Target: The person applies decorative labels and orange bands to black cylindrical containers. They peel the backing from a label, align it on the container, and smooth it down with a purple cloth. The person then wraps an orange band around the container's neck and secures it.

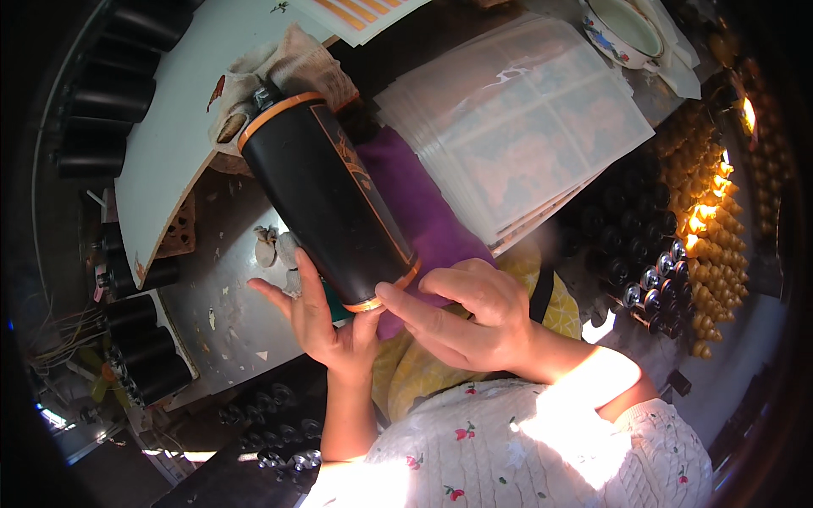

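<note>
A tall black cylinder (326,195) with orange bands at both ends lies tilted across the middle of the view. My left hand (326,326) cups its near end from below, fingers spread along the side. My right hand (466,313) rests against the same end, its fingers pressing on the lower orange band. Under the cylinder lies a purple cloth (423,212). The far end of the cylinder points to a crumpled beige rag (301,63).
A stack of clear printed sheets (525,118) lies at the upper right. Black cylinders (127,76) line the left side and lower left. Gold caps (703,195) and silver caps (652,288) crowd the right. A white board (182,118) and a patterned bowl (627,30) sit farther back.
</note>
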`<action>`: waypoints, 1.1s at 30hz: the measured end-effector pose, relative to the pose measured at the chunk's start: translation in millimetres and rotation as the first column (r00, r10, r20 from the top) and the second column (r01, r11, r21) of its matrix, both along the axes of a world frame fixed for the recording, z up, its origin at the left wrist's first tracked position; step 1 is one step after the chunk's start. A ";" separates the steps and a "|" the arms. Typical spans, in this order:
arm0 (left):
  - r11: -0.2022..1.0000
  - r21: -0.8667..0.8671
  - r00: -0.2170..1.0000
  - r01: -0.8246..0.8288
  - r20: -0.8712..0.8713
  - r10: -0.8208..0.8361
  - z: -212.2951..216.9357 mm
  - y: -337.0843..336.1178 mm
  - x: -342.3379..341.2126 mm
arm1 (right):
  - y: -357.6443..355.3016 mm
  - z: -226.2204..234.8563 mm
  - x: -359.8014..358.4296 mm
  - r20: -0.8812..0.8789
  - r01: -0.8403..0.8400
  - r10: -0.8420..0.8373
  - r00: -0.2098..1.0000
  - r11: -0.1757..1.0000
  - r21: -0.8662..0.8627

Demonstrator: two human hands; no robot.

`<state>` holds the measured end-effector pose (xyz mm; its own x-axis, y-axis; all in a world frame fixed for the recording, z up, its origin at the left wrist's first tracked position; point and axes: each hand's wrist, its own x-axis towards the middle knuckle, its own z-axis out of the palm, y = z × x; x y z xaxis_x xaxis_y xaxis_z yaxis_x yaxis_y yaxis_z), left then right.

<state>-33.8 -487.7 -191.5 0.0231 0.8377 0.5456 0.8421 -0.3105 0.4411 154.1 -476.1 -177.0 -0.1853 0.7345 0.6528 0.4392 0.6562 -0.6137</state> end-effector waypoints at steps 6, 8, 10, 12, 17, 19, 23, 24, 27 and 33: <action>1.000 0.006 1.000 -0.005 0.019 0.005 -2.2 0.6 0.4 | -0.1 -4.8 5.0 0.042 -0.005 0.004 0.999 0.999 0.036; 1.000 0.011 1.000 -0.009 0.027 0.009 -3.6 0.7 0.3 | 1.5 -1.8 2.1 0.036 -0.007 0.006 0.999 0.999 0.039; 1.000 0.010 0.999 -0.009 0.033 0.008 -4.8 0.4 -1.1 | 0.7 -5.3 -0.4 0.034 0.007 -0.009 0.999 0.999 0.049; 0.999 0.032 1.000 -0.001 0.029 0.000 -4.8 1.8 -0.1 | -0.1 -6.3 -0.9 0.033 0.016 -0.018 0.999 0.999 0.052; 1.000 0.021 0.999 -0.017 0.046 0.016 -7.1 0.2 -1.5 | -2.5 -3.8 -6.1 0.064 -0.013 0.012 0.998 1.000 0.024; 1.000 0.005 0.999 -0.018 0.049 0.017 -7.3 -0.4 -2.8 | -4.1 -4.7 -5.0 0.082 -0.011 0.011 0.997 1.000 0.007; 1.000 0.015 0.999 0.011 0.047 -0.012 -3.3 1.3 0.1 | -2.9 -9.6 -0.9 0.055 -0.003 -0.001 0.998 0.998 0.056; 0.999 0.027 0.999 0.023 0.046 -0.024 -4.2 1.4 -1.4 | -2.6 -10.1 0.9 0.053 0.011 -0.014 0.999 0.999 0.051; 0.999 0.036 0.999 0.010 0.032 -0.012 -5.6 1.6 -2.1 | -1.8 -12.3 5.8 0.013 0.056 -0.057 0.998 0.998 0.034; 0.999 0.053 0.997 0.001 0.077 -0.005 -6.1 3.1 1.7 | 0.6 -12.1 7.0 -0.031 0.056 -0.054 0.998 0.996 0.066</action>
